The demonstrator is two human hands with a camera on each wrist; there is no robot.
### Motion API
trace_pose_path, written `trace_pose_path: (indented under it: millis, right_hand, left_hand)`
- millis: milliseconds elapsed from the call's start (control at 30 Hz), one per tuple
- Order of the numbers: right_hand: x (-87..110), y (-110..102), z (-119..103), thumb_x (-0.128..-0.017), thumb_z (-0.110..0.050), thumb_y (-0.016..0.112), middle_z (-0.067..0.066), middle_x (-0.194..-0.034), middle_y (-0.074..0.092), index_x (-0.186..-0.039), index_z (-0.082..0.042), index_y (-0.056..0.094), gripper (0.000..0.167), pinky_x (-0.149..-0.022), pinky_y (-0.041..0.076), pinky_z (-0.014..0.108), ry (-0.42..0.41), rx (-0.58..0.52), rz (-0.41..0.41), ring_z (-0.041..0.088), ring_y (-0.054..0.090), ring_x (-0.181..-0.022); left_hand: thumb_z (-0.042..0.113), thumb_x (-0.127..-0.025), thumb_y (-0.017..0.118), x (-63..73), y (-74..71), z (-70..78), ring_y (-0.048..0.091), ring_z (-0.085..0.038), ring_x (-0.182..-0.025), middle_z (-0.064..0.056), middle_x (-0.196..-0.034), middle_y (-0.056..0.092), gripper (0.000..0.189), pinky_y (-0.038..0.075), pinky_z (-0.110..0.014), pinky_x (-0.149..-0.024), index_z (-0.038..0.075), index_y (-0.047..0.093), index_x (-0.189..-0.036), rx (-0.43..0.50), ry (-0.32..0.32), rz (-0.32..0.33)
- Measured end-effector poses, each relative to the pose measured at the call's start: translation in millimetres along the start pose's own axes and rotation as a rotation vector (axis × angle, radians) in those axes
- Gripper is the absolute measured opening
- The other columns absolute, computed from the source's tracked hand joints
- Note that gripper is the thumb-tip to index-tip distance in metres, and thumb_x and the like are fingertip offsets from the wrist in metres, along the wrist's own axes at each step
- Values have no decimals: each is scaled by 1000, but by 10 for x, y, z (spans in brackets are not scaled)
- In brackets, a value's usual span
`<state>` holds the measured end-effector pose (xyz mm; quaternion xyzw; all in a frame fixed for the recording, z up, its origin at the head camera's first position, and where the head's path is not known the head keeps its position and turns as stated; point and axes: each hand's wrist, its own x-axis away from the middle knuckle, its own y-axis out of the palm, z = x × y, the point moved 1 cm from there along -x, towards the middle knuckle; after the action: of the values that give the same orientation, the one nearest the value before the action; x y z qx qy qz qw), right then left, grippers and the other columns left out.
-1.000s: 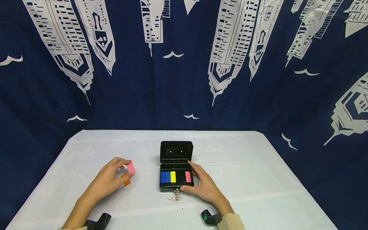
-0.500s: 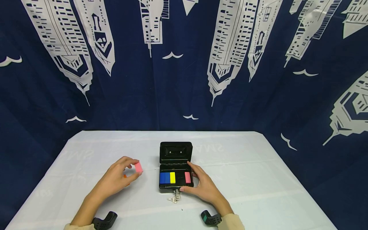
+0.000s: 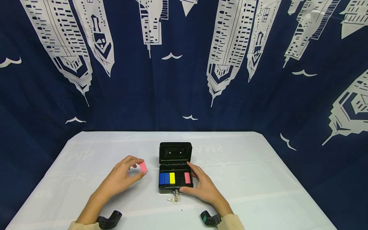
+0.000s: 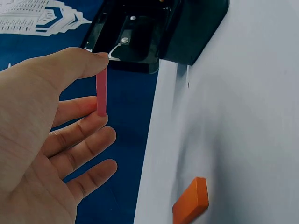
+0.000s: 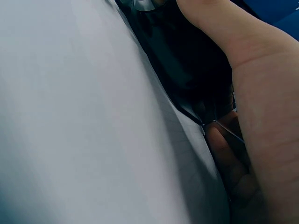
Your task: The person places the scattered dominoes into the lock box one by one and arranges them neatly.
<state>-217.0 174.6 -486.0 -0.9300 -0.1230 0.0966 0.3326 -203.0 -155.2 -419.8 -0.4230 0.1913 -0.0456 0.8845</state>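
My left hand (image 3: 120, 177) pinches a pink block (image 3: 143, 166) between thumb and fingertips, above the table and left of the black metal cash box (image 3: 166, 190). The box stands with its lid (image 3: 175, 153) raised. Inside it, two blue blocks (image 3: 164, 178) and a yellow block (image 3: 172, 178) lie side by side at the left, and another pink block (image 3: 187, 178) lies at the right. My right hand (image 3: 202, 183) grips the right side of the box, thumb at the front corner and fingers toward the hinge. In the right wrist view the thumb hides part of the box.
Keys (image 3: 174, 199) hang from the lock at the box's front onto the white table (image 3: 258, 185). An orange block (image 4: 191, 203) lies on the table in the left wrist view; my left hand hides it in the head view. A dark blue printed cloth (image 3: 129, 95) hangs behind.
My left hand has carried the pink block to the right, closer to the box, covering the orange block in the head view. My right hand has stayed on the box.
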Motion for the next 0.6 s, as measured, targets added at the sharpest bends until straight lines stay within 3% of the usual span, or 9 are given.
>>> trace_pose_path:
  millis: [600]
  right_hand:
    - [-2, -11, 16, -74, -58, 88, 4, -161, 42, -160, -31, 36, 105, -112, 47, 52, -15, 3, -2, 28, 59, -132]
  left_hand:
    - [27, -88, 82, -123, 170, 155, 61, -14, -100, 5, -116, 66, 43, 55, -40, -87, 8, 72, -126, 18, 70, -12]
